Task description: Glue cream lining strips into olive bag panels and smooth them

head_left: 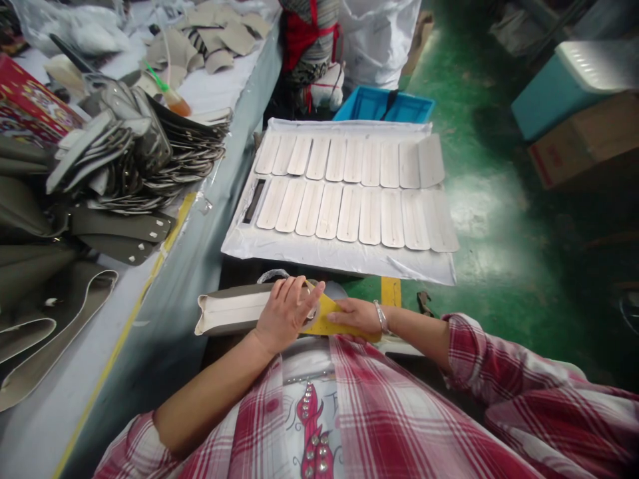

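A long dark grey leather-like piece (229, 310) with a pale inner strip lies crosswise before my body. My left hand (285, 314) grips it near its right end, fingers curled over the far edge. Its thumb reaches toward a flat yellow piece (322, 318), which my right hand (358, 318) pinches from the right. The yellow piece meets the grey one's right end, and my left hand partly covers where they meet. Beyond my hands, rows of pale strips with rounded corners (328, 211) lie on a white-covered board (299, 256).
On the left, a table (200, 219) carries stacked grey pieces (144, 143), pale scraps (214, 33) and a green-tipped bottle (174, 100). A blue crate (412, 106) stands behind the board. To the right are a teal box (554, 93) and a carton (584, 140) on the green floor (479, 279).
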The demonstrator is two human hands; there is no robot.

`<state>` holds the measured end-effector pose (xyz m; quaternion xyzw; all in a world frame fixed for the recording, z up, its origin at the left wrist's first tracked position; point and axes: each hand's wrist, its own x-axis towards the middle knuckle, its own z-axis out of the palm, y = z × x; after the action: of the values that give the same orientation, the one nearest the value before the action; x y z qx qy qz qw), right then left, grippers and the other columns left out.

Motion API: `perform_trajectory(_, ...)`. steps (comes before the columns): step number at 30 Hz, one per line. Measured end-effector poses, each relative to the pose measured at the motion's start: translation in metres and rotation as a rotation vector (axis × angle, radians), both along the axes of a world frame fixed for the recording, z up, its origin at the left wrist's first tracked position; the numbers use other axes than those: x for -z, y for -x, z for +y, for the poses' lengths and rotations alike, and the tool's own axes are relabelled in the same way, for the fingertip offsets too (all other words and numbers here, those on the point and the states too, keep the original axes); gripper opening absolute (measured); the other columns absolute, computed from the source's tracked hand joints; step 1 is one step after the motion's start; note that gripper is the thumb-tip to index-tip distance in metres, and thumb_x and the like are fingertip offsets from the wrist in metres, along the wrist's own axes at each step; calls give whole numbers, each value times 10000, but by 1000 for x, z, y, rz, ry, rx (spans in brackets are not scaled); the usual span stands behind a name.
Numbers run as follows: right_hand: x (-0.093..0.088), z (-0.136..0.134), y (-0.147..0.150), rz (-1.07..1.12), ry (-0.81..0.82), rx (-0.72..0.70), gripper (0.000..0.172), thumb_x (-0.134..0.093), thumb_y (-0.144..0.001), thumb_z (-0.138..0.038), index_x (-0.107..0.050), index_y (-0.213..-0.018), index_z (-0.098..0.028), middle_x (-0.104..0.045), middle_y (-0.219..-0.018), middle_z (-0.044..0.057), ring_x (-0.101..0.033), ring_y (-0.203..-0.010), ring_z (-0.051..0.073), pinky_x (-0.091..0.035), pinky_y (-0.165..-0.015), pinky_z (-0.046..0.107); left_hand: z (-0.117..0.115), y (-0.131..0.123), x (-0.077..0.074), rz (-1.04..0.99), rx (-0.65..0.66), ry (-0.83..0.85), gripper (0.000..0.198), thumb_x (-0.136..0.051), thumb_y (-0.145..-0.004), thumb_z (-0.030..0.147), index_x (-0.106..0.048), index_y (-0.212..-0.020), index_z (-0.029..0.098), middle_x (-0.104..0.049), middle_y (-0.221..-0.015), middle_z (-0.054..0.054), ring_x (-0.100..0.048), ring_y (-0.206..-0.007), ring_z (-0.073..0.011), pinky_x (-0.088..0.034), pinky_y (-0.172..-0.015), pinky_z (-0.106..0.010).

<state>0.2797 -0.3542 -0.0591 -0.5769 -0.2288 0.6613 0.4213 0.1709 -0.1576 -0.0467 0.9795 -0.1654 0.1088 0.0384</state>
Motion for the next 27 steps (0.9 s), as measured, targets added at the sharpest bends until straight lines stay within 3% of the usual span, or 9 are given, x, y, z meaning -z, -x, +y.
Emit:
perform_trajectory(8, -5, 1, 8, 55, 50, 67, 339, -466, -876, -511, -452, -915, -174, -513, -503, -48, -434, -320, 67, -294, -289, 139, 9, -2, -3, 20, 68, 41, 765, -445, -847, 121, -5, -1458, 252, -359, -1330, -213, -375, -1235, -328, -324, -991, -505)
perform_trajectory(14, -3, 4, 9, 92, 50, 71, 390, -455, -859, -567, -435, -861, -177, -495, -517, -58, -434, -330, 73, -339, -296, 163, 28, -5, -10, 135, 180, 25, 744, -457, -817, 87, -99, -1455, 225, -337, -1358, -213, -364, -1243, -329, -328, -1005, -479)
perform_trajectory(20, -2, 14, 12, 61, 109, 87, 429, -473, -832, -591, -466, -810, -163, -523, -508, -28, -452, -342, 92, -355, -288, 182, 37, -4, -2, 113, 155, 90, 780, -466, -801, 78, -71, -1461, 209, -343, -1374, -196, -351, -1257, -317, -302, -1032, -468)
perform_trajectory(27, -5, 30, 50, -116, 88, 397, 362, -445, -856, -539, -447, -840, -177, -505, -480, -54, -433, -320, 88, -339, -292, 179, 37, -3, -4, 119, 145, 144, 977, -643, -720, 194, -5, -1460, 189, -337, -1403, -178, -343, -1274, -298, -282, -1060, -439)
